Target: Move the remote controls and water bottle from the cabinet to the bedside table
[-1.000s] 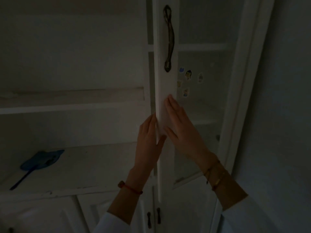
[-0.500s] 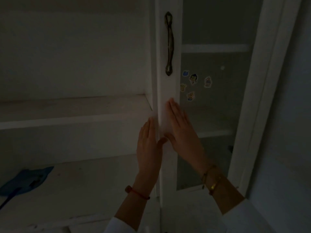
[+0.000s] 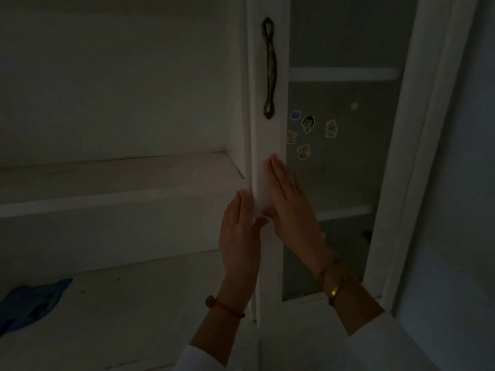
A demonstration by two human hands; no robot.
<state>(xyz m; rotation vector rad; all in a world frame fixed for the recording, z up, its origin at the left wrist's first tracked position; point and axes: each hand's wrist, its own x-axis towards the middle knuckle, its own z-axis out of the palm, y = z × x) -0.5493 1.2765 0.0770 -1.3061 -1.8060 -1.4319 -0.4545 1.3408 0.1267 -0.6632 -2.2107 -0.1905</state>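
A white cabinet door (image 3: 270, 140) with a glass pane and a dark metal handle (image 3: 269, 68) stands in front of me in dim light. My left hand (image 3: 239, 236) lies flat along the door's left edge, thumb on its front face. My right hand (image 3: 290, 202) presses flat on the door's front with straight fingers. No remote control or water bottle shows in this view.
Open white shelves (image 3: 112, 202) run to the left. A blue fly swatter (image 3: 32, 301) lies on the lower ledge at far left. Cartoon stickers (image 3: 308, 124) dot the glass pane. A white wall rises at the right.
The view has shifted right and closer, so the fly swatter slid toward the left edge. Both hands stay flat on the door in the same spot.
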